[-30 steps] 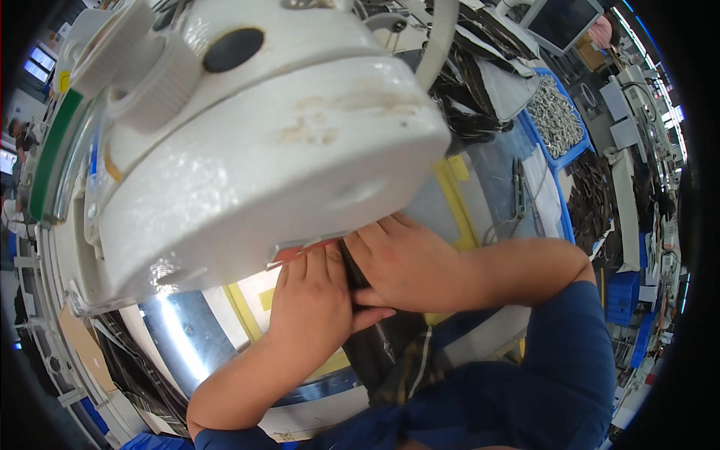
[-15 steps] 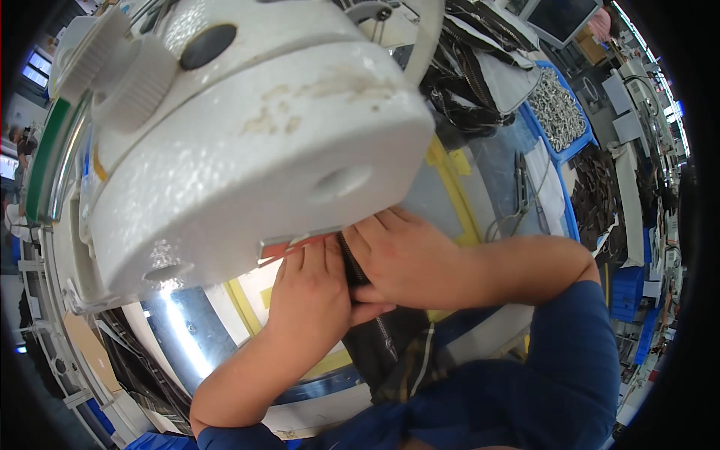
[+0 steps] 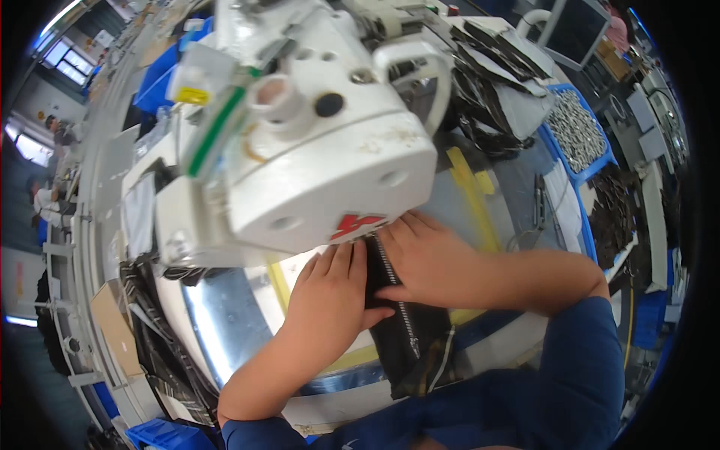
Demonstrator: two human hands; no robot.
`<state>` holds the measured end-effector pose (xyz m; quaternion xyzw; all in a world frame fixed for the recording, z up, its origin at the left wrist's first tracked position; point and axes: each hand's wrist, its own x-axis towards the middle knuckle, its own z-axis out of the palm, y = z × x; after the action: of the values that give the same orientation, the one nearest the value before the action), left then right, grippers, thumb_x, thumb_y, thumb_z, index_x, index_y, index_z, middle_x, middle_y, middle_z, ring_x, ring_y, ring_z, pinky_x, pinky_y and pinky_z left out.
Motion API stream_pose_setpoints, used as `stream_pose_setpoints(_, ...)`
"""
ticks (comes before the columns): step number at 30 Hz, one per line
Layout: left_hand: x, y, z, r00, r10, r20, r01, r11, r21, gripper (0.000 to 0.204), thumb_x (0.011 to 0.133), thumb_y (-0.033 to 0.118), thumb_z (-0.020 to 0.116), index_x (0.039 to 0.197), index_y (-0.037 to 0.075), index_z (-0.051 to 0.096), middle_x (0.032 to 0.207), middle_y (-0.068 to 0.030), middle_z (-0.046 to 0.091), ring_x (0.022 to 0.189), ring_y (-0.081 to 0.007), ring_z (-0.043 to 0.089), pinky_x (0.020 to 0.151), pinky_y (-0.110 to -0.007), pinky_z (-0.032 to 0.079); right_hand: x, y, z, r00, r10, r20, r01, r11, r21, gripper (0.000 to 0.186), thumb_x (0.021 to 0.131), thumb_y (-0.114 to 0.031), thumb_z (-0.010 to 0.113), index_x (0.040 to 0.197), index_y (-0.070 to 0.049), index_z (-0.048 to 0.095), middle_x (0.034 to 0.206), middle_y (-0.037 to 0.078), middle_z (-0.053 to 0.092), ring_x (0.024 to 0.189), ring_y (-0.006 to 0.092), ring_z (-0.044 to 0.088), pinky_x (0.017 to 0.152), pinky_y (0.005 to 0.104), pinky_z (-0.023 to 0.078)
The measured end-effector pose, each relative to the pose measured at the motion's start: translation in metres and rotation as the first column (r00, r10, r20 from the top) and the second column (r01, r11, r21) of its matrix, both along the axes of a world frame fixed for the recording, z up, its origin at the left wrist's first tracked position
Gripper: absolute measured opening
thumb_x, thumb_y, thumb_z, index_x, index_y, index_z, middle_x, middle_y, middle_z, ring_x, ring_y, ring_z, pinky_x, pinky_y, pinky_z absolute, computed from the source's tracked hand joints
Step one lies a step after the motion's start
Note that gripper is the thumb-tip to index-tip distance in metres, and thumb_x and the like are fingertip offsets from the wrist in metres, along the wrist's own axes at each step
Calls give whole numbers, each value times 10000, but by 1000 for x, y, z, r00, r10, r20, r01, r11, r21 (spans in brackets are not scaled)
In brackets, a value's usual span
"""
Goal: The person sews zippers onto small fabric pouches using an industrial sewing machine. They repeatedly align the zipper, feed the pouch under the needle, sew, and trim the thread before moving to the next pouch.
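Observation:
A dark strip of cloth (image 3: 386, 351) with a silver metal zipper (image 3: 406, 322) runs from my lap up under the white sewing machine head (image 3: 330, 184). My left hand (image 3: 328, 292) lies along the left side of the cloth, fingers stretched toward the machine. On the right side, my right hand (image 3: 427, 262) rests flat, its thumb reaching onto the zipper. The fingertips of both hands are close to the machine head, which hides the needle and the far end of the cloth.
Piled dark zippered pieces (image 3: 495, 90) lie beyond the machine. A blue tray (image 3: 553, 135) of small metal parts stands at the right, near dark cloth scraps (image 3: 611, 202). Tweezers (image 3: 538, 201) lie on the table. More dark cloth (image 3: 169, 337) hangs at the left.
The view has drawn back and tilted, so more of the machine shows and it appears smaller. My hands are slightly farther apart, and more of the zipper is exposed between them.

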<state>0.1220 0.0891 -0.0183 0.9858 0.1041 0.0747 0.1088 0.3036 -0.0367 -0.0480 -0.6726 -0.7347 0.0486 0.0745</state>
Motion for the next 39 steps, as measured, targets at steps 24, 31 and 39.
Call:
stream_pose_setpoints(24, -56, -60, 44, 896, 141, 422, -30, 966, -258, 108, 898, 1, 744, 1000, -3, 707, 814, -125, 684, 716, -275, 689, 661, -355, 539, -22, -18, 29, 83, -210, -974, -201, 954, -223, 844, 1037, -543, 697, 1553, 60, 410, 1274, 214, 706, 1183, 269, 695, 970, 382, 563)
stream_pose_setpoints(31, -17, -28, 4, 882, 184, 435, -63, 959, -278, 283, 847, 35, 828, 1104, -16, 722, 1100, -180, 732, 990, -289, 702, 813, -378, 573, 26, -22, 14, 226, -301, -927, -54, 946, -320, 466, 919, -56, 761, 1350, -20, 587, 1053, 102, 736, 952, 172, 676, 831, 346, 537)
stream_pose_setpoints(39, -8, -12, -34, 890, 281, 358, -52, 844, -533, 186, 880, -3, 832, 1058, -5, 780, 1012, -146, 772, 873, -252, 745, 811, -329, 581, 17, -27, 6, 526, -126, -841, 167, 985, -44, 300, 927, -117, 777, 1203, -52, 679, 1103, 114, 727, 1004, 320, 712, 883, 418, 567)
